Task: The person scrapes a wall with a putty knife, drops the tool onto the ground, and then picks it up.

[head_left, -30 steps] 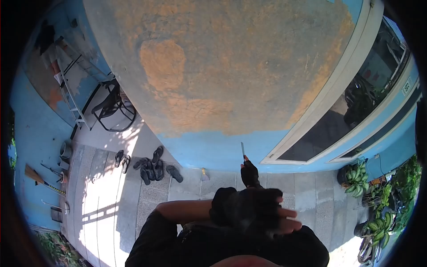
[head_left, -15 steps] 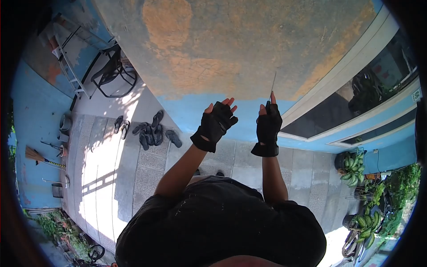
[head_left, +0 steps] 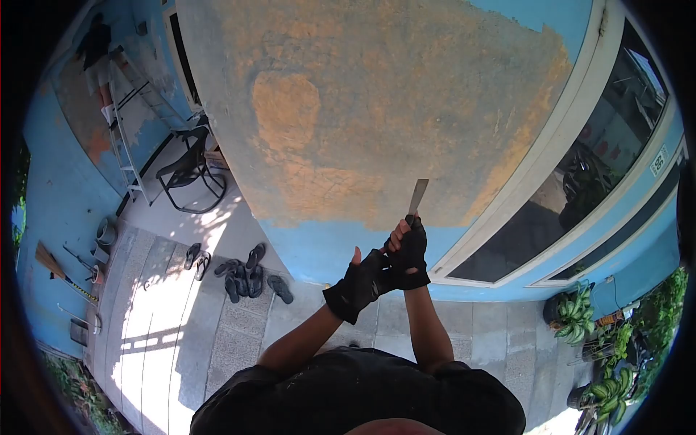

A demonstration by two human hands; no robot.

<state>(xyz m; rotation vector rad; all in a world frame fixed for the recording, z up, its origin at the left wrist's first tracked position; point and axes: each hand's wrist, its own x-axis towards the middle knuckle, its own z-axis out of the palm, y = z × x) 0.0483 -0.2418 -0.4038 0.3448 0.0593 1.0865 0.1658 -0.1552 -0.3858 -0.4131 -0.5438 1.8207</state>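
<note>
My right hand (head_left: 408,250), in a black fingerless glove, is wrapped round the dark handle of a scraper (head_left: 418,196). The scraper's flat metal blade points up in front of the wall (head_left: 384,109), which has bare grey and orange patches above a blue painted band. My left hand (head_left: 359,283), gloved the same way, meets the lower part of my right hand. Its thumb sticks up, while the other fingers are mostly hidden against the right hand, so their grip does not show.
On the right is a window (head_left: 551,196) with a pale frame, and potted plants (head_left: 576,315) below. Several sandals (head_left: 250,279) lie on the paved floor at left. Beyond them are a black chair (head_left: 190,170), a stepladder (head_left: 123,145) with a person (head_left: 96,54) on it, and a broom (head_left: 54,262).
My hands have come together from apart. The scraper has turned from edge-on to showing its flat blade. The view has tilted up, bringing more wall and the person on the ladder into sight.
</note>
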